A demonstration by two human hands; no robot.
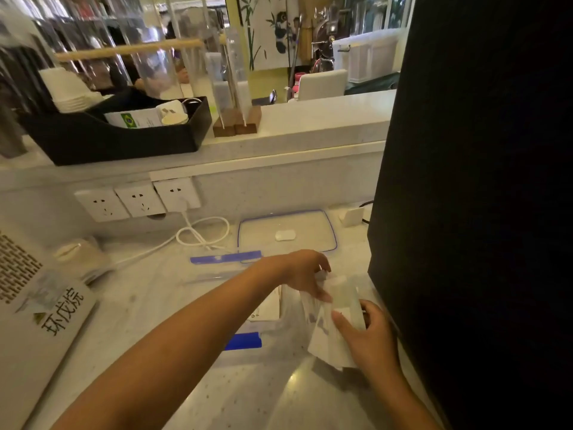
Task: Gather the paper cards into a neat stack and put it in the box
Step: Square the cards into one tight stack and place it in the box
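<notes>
A loose bundle of white paper cards (328,324) is held upright between both hands, low on the right of the counter. My left hand (305,273) grips the bundle's top edge from the left. My right hand (369,333) grips its lower right side, thumb across the front. A clear plastic box (248,342) with blue clips lies just left of the cards, under my left forearm; a white card shows inside it. The box's clear lid (286,234), edged in blue, lies flat farther back.
A tall black panel (471,197) stands close on the right. Wall sockets (136,200) with a white cable (201,234) sit at the back. A printed paper bag (40,308) lies left. A black tray (108,141) rests on the raised ledge.
</notes>
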